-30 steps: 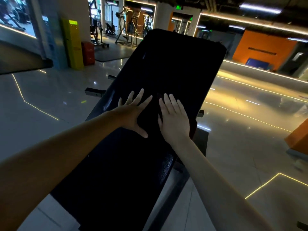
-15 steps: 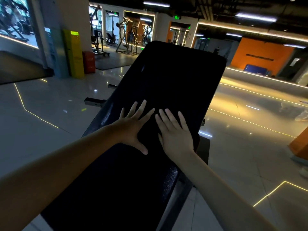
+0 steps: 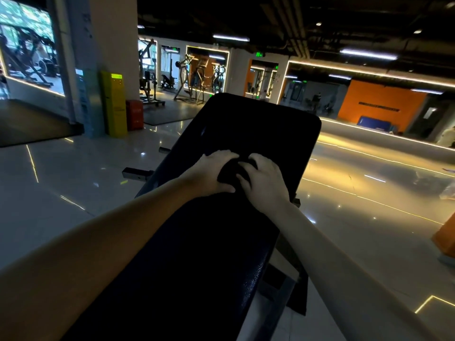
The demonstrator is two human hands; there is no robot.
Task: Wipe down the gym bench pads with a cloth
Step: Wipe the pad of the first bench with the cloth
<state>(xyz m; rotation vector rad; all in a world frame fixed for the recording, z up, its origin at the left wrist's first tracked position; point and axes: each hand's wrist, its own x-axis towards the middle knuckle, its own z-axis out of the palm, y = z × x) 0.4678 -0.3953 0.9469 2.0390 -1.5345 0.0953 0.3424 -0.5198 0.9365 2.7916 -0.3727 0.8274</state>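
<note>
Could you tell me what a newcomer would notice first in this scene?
At mid-frame the left hand and right hand bunch a dark cloth between curled fingers on the long black bench pad. Behind, an orange wall glows at far right and a yellow cabinet stands at left.

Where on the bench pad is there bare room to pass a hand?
Crowded: the middle of the bench pad, where the left hand and right hand grip the bunched cloth. Bare: the far stretch from them to the pad's top edge, and the near stretch behind the wrists.
</note>
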